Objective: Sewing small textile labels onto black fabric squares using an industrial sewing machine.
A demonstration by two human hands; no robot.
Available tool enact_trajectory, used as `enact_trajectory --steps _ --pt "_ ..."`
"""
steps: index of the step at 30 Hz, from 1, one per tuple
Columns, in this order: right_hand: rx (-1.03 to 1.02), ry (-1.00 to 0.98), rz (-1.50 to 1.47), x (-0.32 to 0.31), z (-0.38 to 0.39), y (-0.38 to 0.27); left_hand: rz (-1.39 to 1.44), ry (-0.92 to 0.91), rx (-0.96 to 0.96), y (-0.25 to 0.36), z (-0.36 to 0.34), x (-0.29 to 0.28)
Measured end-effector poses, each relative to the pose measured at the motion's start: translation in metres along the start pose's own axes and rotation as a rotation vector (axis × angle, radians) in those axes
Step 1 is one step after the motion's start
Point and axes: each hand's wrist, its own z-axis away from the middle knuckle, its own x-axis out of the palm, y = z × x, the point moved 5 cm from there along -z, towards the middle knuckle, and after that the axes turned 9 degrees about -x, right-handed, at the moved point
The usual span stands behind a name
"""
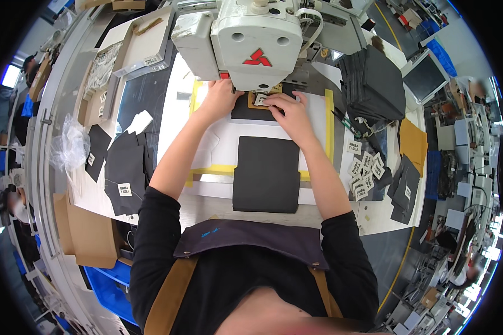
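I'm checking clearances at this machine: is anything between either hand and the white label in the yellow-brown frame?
Nothing visible blocks the right hand; it appears to touch the label. Between the left hand and the label lies the left edge of the frame.

Wht tbl (pixel 207 207) w/ blk pcs (pixel 266 175)

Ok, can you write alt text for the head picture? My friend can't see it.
A person's right hand touches a pale label under a white sewing machine, the left hand close by. Black pieces and more labels lie on the table.
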Motion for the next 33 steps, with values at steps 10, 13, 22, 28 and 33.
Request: enact_trajectory --steps 10,13,22,28,33 --pt "-0.019 0.064 -0.046 -0.003 -0.007 -0.003 -0.251 -0.099 -0.224 -0.011 0.003 -0.019" --pt "-0.021 0.075 -0.035 0.002 -0.006 0.002 -0.343 0.187 -0.082 -0.003 0.018 -0.028" --pt "-0.078 0.091 0.117 0.007 -0.004 0.001 -0.221 0.005 0.252 0.058 0.066 -0.02" --pt "-0.09 0.101 0.169 0.008 -0.003 -0.003 -0.28 0.016 0.301 0.063 0.061 -0.006" --pt "-0.074 0.1 0.171 0.009 -0.003 0.002 -0.328 0.018 0.305 0.065 0.064 -0.003"
